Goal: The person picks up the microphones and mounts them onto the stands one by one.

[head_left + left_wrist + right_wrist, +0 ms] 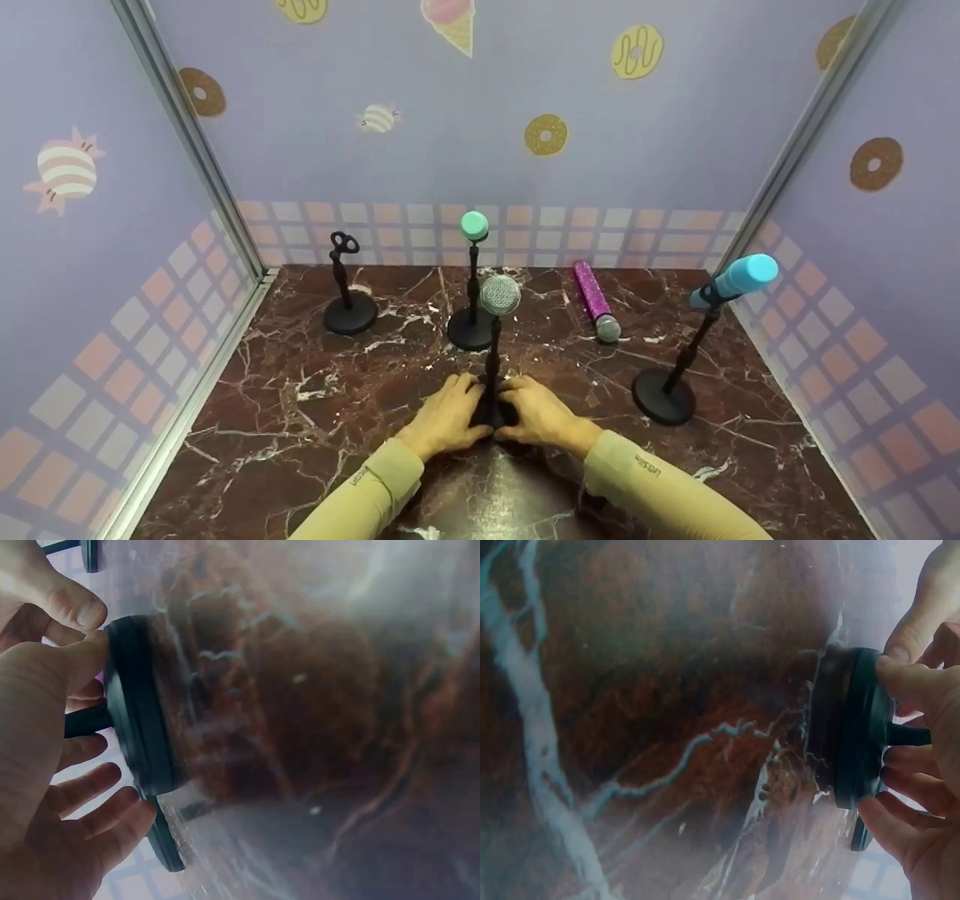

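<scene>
the step in hand looks like placing the near stand [493, 367], silver mic [500, 295] on top, upright at the bench's [300, 465] front centre. left hand [450, 416] and right hand [544, 412] each have a grip curled round its base [139, 705]. the next move likely calls for an even release; the purple mic [592, 300] lies loose, the left stand [349, 311] bare.

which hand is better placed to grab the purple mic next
Probably the right hand: the purple microphone lies nearer to it than to the left hand. Both hold the base of the front stand, though.
</scene>
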Available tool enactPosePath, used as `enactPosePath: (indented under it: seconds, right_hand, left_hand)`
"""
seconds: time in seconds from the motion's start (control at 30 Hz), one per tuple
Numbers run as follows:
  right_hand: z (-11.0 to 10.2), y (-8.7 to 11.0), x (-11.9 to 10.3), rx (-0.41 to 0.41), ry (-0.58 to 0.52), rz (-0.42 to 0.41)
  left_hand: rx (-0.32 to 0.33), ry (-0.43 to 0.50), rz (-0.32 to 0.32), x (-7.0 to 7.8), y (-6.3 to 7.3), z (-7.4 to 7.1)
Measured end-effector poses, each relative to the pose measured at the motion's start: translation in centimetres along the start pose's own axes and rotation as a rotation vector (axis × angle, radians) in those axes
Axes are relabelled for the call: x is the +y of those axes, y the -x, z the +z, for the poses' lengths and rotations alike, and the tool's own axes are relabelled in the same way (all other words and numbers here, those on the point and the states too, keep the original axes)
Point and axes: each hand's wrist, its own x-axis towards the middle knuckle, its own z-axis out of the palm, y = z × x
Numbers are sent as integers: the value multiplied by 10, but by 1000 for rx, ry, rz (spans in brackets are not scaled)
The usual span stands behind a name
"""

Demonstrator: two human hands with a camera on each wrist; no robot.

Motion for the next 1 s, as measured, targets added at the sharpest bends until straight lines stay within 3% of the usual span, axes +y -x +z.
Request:
enactPosePath:
  seconds: [0.37,0.67,1.0]
  right_hand:
    - [7,0,1,46,18,17]
    - [13,-2,0,90,12,5]
    - [15,-21,-10,19,-5,11]
  left_hand:
    - [42,-20,26,1,-3,9]
    - [22,0,-13,2,-1,6]
    - [45,12,-55,-15,7,1]
